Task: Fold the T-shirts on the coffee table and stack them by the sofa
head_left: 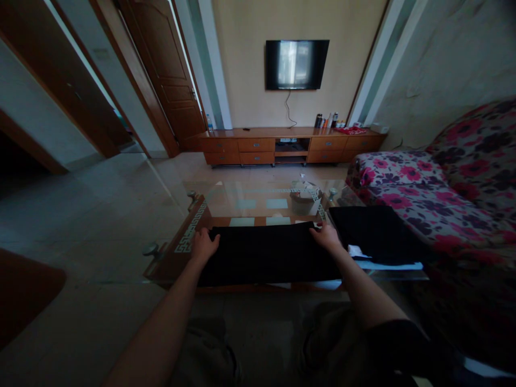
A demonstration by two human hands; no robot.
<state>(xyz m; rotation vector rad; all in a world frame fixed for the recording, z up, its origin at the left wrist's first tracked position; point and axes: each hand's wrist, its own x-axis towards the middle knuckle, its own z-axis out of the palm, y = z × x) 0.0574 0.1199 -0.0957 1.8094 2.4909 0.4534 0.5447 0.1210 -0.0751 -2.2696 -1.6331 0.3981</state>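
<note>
A black folded cloth [266, 255], perhaps a garment, lies flat across the near part of the glass table [177, 271]. At its far left corner my left hand [205, 244] grips the edge between thumb and fingers. My right hand [326, 236] pinches the far right corner in the same way. Just to the right of that hand lies a stack of folded black cloth [379, 231], with a white tag and a pale blue layer showing along its near edge. The exact kind of garment cannot be made out in the dim light.
A waste bin [305, 204] stands beyond the cloth, seen through or past the glass. The flowered sofa [435, 199] borders the table on the right. A low wooden TV cabinet [253, 145] with bottles [328, 121] runs along the far wall beneath a television [296, 64].
</note>
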